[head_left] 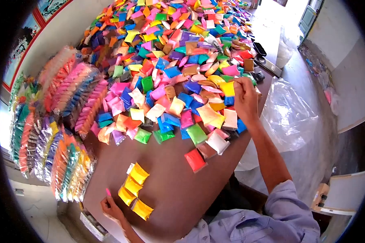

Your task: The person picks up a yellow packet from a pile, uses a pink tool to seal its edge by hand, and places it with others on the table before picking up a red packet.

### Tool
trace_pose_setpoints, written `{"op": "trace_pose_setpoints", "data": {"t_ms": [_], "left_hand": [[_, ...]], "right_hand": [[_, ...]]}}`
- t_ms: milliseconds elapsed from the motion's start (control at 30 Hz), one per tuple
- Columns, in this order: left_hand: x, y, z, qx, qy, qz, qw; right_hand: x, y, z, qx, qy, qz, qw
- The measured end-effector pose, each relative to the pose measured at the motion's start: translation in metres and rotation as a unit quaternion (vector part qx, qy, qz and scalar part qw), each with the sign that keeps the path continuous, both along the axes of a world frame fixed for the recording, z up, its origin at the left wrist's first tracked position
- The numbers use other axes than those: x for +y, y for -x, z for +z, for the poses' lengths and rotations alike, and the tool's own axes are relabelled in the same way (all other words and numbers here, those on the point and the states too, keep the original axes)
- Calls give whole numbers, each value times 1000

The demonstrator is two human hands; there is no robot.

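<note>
My right hand (246,99) reaches over the near right side of a large heap of small coloured packets (182,73). Its fingers are pinched on a yellow packet (227,88), just above a blue one. Low at the table's left edge, my left hand (111,208) is closed, with a small bright pink piece (108,192) sticking up from its fingertips. What kind of piece that is, I cannot make out. Close to the left hand, several yellow packets (132,186) lie near one another on the brown table (166,162). A red packet (195,160) rests at the heap's near edge.
Clear plastic bags packed with rows of coloured packets (63,162) are stacked along the left side. A large transparent plastic bag (290,113) hangs by the table's right side. A dark and silver object (268,65) sits on the right edge.
</note>
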State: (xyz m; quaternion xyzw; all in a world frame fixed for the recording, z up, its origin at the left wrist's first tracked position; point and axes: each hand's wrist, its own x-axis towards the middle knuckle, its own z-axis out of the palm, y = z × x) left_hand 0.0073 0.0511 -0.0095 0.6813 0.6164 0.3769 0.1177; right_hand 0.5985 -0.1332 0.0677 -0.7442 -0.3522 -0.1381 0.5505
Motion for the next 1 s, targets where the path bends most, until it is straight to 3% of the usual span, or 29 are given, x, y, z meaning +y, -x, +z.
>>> {"op": "trace_pose_setpoints", "data": {"t_ms": [67, 100, 133, 267, 400, 467, 600, 700, 767, 800, 867, 1000], "left_hand": [[-1, -3, 3, 13, 2, 4, 1000], [-2, -3, 6, 26, 5, 10, 1000], [-2, -2, 6, 26, 2, 9, 1000], [3, 4, -4, 2, -31, -22, 999], [1, 1, 1, 10, -31, -13, 999], [-3, -7, 7, 9, -37, -13, 999], [0, 0, 2, 7, -30, -19, 999], [-9, -15, 16, 11, -30, -13, 999], [-16, -20, 26, 15, -50, -20, 998], [-16, -20, 25, 26, -63, -27, 997], [-6, -8, 9, -3, -39, -19, 999], [-15, -10, 20, 12, -14, -7, 1000]], "right_hand": [[-9, 20, 3, -9, -7, -79, 997], [-10, 29, -2, -45, -40, -62, 996], [-15, 49, 0, 85, -26, -29, 996], [-24, 119, -1, 211, -26, 97, 972], [-25, 182, -8, 313, 3, 132, 941], [-25, 209, -18, 412, -29, 181, 893], [-28, 252, -31, 410, -58, 210, 886], [-32, 270, -46, 467, -91, 238, 847], [-42, 273, -37, 617, -94, 241, 744], [-46, 272, -38, 622, -92, 253, 735], [-50, 270, -49, 678, -154, 266, 667], [-58, 277, -44, 670, -177, 272, 668]]}}
